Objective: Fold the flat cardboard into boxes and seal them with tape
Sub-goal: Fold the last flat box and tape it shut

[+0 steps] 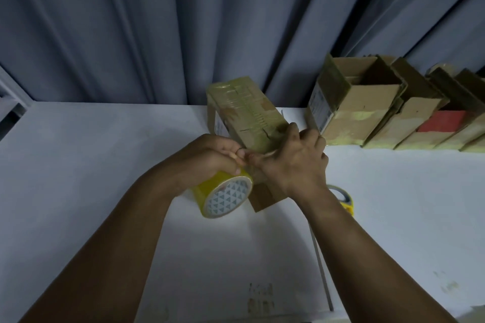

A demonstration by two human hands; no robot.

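A long cardboard box [246, 113], wrapped in yellowish tape, lies on the white table [105, 165] pointing away from me. My left hand [212, 157] grips a yellow tape roll [223, 196] just left of the box's near end. My right hand [294, 160] lies over the near end of the box, fingers curled on it and on the tape strip. The fingertips of both hands meet at the box's edge, where the strip itself is hard to make out.
A row of several folded cardboard boxes [367, 107], some open at the top, stands along the table's back right. A second tape roll [343, 199] lies behind my right wrist. Grey curtains [157, 21] hang behind the table. A seam [321, 265] runs across the tabletop.
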